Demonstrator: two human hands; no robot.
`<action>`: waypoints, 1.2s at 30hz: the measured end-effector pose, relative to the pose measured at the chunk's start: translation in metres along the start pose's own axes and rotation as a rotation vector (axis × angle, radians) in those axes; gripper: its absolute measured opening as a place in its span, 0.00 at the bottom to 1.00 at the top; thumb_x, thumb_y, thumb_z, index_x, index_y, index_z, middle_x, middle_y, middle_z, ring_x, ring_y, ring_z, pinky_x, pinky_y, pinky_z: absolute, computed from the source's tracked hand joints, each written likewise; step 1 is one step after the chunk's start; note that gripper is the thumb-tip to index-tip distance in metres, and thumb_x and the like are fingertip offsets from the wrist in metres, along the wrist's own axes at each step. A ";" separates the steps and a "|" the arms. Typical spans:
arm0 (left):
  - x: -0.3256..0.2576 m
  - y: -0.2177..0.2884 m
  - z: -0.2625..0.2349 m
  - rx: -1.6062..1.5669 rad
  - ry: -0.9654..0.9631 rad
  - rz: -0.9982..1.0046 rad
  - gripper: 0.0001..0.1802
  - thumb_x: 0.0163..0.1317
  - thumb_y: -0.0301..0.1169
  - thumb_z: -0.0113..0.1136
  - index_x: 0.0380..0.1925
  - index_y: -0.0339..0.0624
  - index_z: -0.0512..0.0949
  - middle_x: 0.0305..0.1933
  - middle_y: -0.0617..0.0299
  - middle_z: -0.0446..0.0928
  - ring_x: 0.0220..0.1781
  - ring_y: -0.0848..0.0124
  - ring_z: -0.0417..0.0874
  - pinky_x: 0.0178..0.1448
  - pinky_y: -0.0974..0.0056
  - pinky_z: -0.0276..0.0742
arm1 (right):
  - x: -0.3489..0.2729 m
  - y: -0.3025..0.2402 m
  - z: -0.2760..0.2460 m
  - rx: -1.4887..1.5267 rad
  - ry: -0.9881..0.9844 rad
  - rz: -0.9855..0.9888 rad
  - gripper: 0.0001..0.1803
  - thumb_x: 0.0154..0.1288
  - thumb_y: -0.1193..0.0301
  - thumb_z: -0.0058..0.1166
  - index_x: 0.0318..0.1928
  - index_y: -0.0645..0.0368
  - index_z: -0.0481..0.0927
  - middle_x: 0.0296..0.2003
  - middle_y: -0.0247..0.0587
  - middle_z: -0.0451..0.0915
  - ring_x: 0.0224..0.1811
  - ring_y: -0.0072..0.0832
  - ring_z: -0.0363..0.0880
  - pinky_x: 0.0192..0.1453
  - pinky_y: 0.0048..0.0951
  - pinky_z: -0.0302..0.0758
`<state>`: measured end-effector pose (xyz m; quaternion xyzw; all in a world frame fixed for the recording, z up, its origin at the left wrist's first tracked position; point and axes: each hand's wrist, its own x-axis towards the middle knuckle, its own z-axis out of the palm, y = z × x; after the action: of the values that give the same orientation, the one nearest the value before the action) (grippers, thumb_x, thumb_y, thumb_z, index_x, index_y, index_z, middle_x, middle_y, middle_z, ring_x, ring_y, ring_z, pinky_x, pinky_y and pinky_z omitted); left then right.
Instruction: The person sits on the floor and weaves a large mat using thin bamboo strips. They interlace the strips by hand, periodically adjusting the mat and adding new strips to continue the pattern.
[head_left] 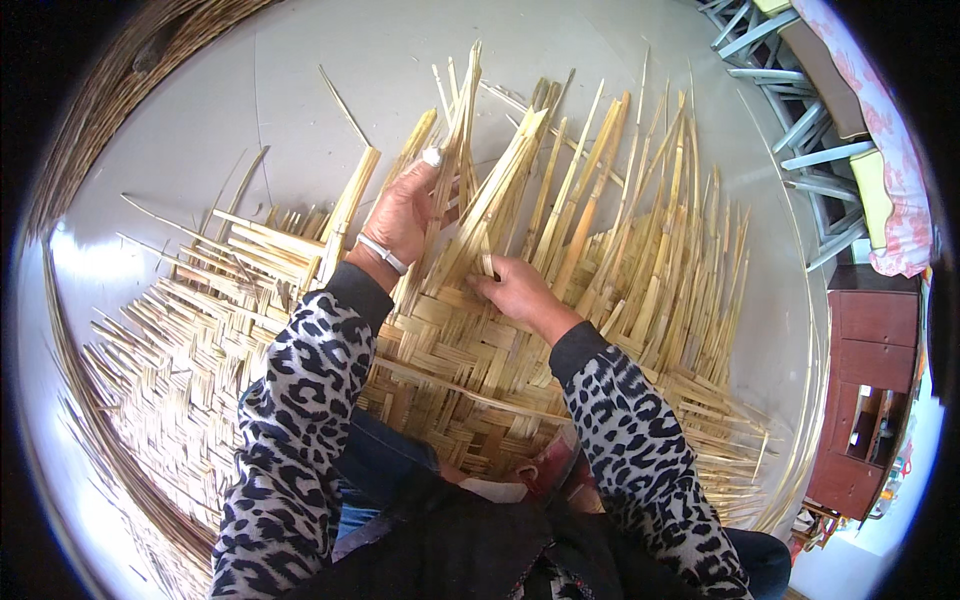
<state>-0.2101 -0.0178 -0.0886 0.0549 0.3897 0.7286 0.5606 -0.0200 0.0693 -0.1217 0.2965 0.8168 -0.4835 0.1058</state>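
Floor: pale, smooth, spread beneath the work.
Woven mat: lies on the floor in front of the person, its near side close against the legs.
Interlaced part: the middle looks finished, with flat bands crossing in a tight stepped pattern.
Unwoven part: loose strips jut from the far, left and right edges, so the mat seems well along, its borders still to be worked.
Left hand: fingers curled closed round upright strips.
Right hand: thumb and forefinger pinched together on a strip at the weave's edge.
Farther out: reeds curve along the left; stools and a red-brown cabinet stand right.
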 end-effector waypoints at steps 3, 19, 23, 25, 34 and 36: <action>0.005 -0.003 -0.008 -0.042 0.049 0.001 0.19 0.70 0.38 0.56 0.59 0.49 0.73 0.50 0.65 0.80 0.53 0.69 0.79 0.57 0.51 0.73 | 0.007 -0.001 -0.004 -0.014 -0.048 -0.059 0.18 0.65 0.58 0.59 0.49 0.55 0.81 0.36 0.54 0.83 0.39 0.50 0.82 0.43 0.43 0.77; 0.006 0.027 -0.030 0.410 0.015 -0.244 0.18 0.74 0.35 0.46 0.52 0.32 0.76 0.47 0.55 0.82 0.49 0.63 0.84 0.53 0.58 0.82 | 0.007 0.002 -0.002 0.244 -0.116 0.101 0.16 0.67 0.62 0.58 0.47 0.61 0.81 0.26 0.43 0.80 0.22 0.29 0.78 0.31 0.34 0.75; 0.006 0.030 -0.033 0.408 0.080 -0.287 0.19 0.76 0.40 0.43 0.46 0.36 0.78 0.44 0.57 0.83 0.45 0.65 0.85 0.50 0.59 0.83 | 0.004 0.007 0.005 0.222 -0.010 0.023 0.16 0.67 0.61 0.58 0.46 0.62 0.81 0.26 0.46 0.80 0.25 0.32 0.79 0.34 0.36 0.74; 0.005 0.038 -0.033 0.350 0.126 -0.261 0.20 0.76 0.42 0.42 0.44 0.39 0.78 0.43 0.58 0.83 0.43 0.67 0.85 0.49 0.60 0.83 | 0.004 0.008 0.007 0.195 -0.019 0.129 0.16 0.67 0.61 0.58 0.46 0.61 0.81 0.25 0.46 0.80 0.25 0.33 0.79 0.35 0.37 0.74; -0.011 0.058 -0.014 0.205 -0.226 -0.092 0.19 0.75 0.40 0.45 0.48 0.36 0.79 0.37 0.62 0.83 0.37 0.73 0.84 0.44 0.68 0.82 | 0.002 0.001 0.003 0.381 -0.045 0.169 0.19 0.67 0.60 0.58 0.42 0.67 0.79 0.19 0.43 0.75 0.22 0.33 0.76 0.31 0.36 0.72; -0.011 0.060 -0.013 0.096 -0.382 -0.063 0.18 0.73 0.39 0.51 0.50 0.35 0.79 0.37 0.62 0.83 0.36 0.74 0.84 0.43 0.69 0.82 | 0.006 0.000 0.002 0.303 -0.042 0.161 0.18 0.68 0.60 0.58 0.42 0.66 0.79 0.20 0.44 0.76 0.22 0.33 0.76 0.30 0.36 0.72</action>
<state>-0.2587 -0.0379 -0.0557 0.2067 0.3121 0.6674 0.6438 -0.0250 0.0700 -0.1248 0.3633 0.7059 -0.5970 0.1153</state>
